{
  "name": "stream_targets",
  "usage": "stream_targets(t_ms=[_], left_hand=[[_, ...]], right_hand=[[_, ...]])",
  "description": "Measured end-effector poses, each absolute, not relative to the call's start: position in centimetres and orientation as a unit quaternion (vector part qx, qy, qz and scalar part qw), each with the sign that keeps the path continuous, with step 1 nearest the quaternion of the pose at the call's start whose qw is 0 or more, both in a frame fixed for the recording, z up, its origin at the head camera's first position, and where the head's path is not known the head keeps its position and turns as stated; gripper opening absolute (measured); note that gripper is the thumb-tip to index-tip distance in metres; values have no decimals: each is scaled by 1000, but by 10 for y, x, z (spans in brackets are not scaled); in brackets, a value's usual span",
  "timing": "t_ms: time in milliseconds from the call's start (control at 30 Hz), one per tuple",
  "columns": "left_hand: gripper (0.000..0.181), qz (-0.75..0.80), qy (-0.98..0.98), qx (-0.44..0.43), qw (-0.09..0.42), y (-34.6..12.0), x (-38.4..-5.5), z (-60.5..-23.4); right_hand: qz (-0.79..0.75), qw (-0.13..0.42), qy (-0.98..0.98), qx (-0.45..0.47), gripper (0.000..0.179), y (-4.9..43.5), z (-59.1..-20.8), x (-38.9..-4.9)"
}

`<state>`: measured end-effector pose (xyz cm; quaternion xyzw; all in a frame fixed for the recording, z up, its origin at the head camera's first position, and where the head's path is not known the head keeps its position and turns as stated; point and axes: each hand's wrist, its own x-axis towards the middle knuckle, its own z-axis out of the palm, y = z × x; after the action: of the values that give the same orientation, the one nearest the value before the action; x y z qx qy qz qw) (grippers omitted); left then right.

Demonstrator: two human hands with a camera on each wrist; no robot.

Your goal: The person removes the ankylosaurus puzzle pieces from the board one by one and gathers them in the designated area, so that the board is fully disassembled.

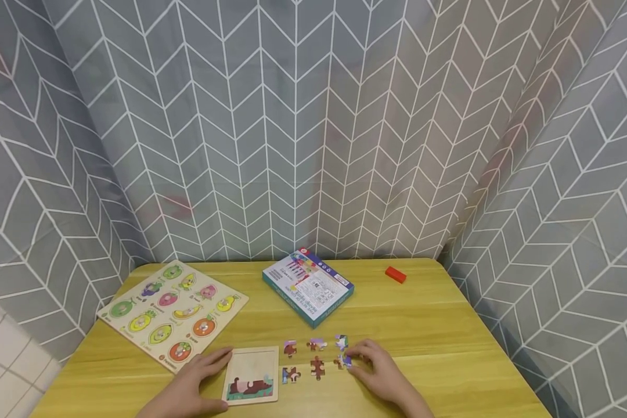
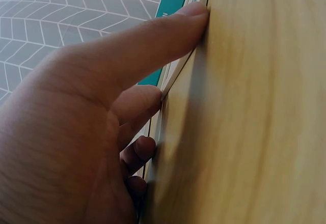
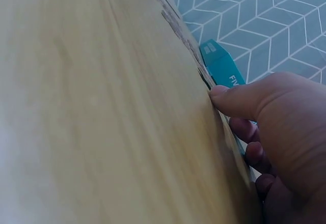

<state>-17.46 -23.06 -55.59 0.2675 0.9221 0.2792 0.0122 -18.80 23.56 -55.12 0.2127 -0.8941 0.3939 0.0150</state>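
A small wooden puzzle tray [image 1: 252, 364] lies at the table's near edge, with a brown animal picture filling its lower part. My left hand [image 1: 216, 360] rests on the tray's left edge with its fingers laid fairly straight; the left wrist view shows this hand [image 2: 175, 53] flat against the wood. Several loose jigsaw pieces [image 1: 317, 367] lie in two rows just right of the tray. My right hand [image 1: 352, 360] pinches the rightmost piece [image 1: 342, 362] of the near row. In the right wrist view its thumb [image 3: 224, 94] presses on the tabletop with the other fingers curled.
A teal puzzle box [image 1: 308, 285] lies behind the pieces at mid table. A fruit peg-puzzle board [image 1: 172, 313] covers the left side. A small red block [image 1: 395, 274] sits at the far right. Patterned grey curtains close in three sides of the wooden table [image 1: 449, 348].
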Motion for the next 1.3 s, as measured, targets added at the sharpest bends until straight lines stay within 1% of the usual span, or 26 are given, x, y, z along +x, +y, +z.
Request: stream_targets(t_ms=[367, 733, 1000, 1300], left_hand=[[93, 288, 921, 262, 30, -229, -173, -551], [93, 284, 923, 257, 30, -229, -172, -551], [92, 279, 924, 259, 29, -230, -173, -551], [93, 280, 924, 260, 31, -230, -173, -553]], right_hand=[[391, 17, -896, 208, 24, 237, -551, -187], [397, 8, -893, 212, 25, 238, -551, -187], [393, 16, -894, 216, 25, 237, -548, -187], [398, 6, -893, 210, 26, 237, -550, -187]])
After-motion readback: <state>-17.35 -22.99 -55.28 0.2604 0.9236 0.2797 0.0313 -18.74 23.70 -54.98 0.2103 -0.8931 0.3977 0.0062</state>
